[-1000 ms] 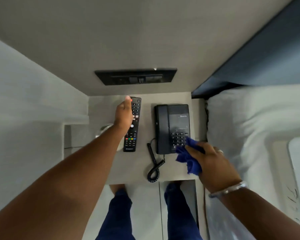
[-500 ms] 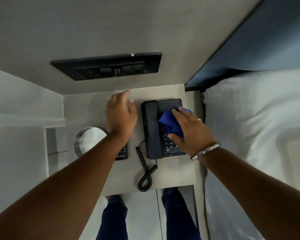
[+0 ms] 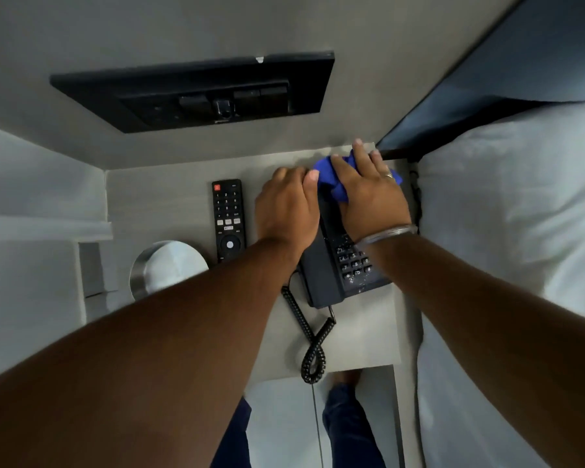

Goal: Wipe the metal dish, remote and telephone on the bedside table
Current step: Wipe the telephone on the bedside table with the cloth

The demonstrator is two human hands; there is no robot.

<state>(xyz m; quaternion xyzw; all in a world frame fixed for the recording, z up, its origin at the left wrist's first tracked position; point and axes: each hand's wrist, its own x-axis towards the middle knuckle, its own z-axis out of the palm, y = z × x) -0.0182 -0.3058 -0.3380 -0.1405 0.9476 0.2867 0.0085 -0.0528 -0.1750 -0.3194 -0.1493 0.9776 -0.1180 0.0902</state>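
Observation:
A black telephone (image 3: 328, 275) sits on the grey bedside table (image 3: 159, 184), its coiled cord (image 3: 313, 342) trailing toward the front edge. My right hand (image 3: 368, 194) presses a blue cloth (image 3: 331, 179) onto the phone's far end. My left hand (image 3: 286, 207) lies over the handset on the phone's left side, fingers curled around it. A black remote (image 3: 228, 219) lies flat just left of the phone, untouched. The round metal dish (image 3: 164, 268) stands at the table's left, partly behind my left forearm.
A black switch panel (image 3: 196, 92) is set in the wall above the table. A white bed with a pillow (image 3: 514, 214) borders the table on the right. My legs and the floor show below the table's front edge.
My left hand left the remote and moved right onto the handset. My right hand slid the cloth from the keypad up to the phone's far end. The camera moved closer.

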